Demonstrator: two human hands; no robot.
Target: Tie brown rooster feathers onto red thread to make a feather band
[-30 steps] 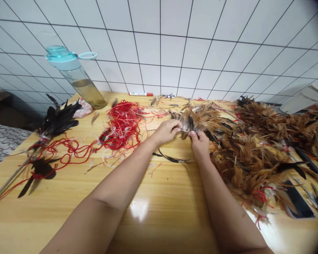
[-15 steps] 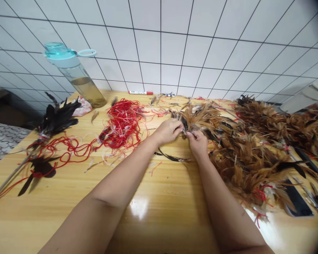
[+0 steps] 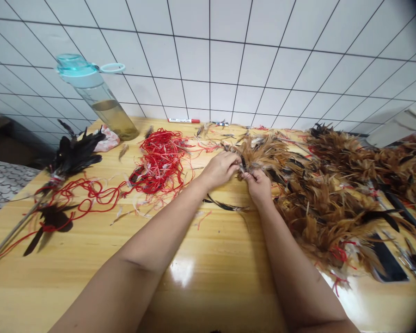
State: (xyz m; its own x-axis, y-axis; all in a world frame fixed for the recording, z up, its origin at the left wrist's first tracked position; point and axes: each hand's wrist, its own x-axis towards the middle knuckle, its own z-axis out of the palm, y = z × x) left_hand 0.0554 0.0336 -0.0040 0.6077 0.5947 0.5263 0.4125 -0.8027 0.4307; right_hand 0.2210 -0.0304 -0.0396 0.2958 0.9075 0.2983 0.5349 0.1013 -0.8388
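My left hand [image 3: 222,169] and my right hand [image 3: 259,185] meet at the middle of the table, fingertips pinched close together. Between them are the quill ends of brown and dark feathers [image 3: 241,162], and both hands grip there. Behind the fingers a brown feather bunch [image 3: 268,150] fans out. A long curved black feather [image 3: 225,206] lies on the wood below my hands. To the left is a tangled heap of red string [image 3: 162,159] with feather bits in it.
Large brown feather bundles [image 3: 319,208] cover the right side, beside a phone [image 3: 390,261] and scissors [image 3: 414,261]. At left stand a water bottle [image 3: 107,106] and a black feather bunch on a stick [image 3: 76,152]. A red marker [image 3: 183,121] lies by the tiled wall.
Both hands stay at nearly the same spot. The fingers have shifted slightly, with a dark feather now showing more between them.
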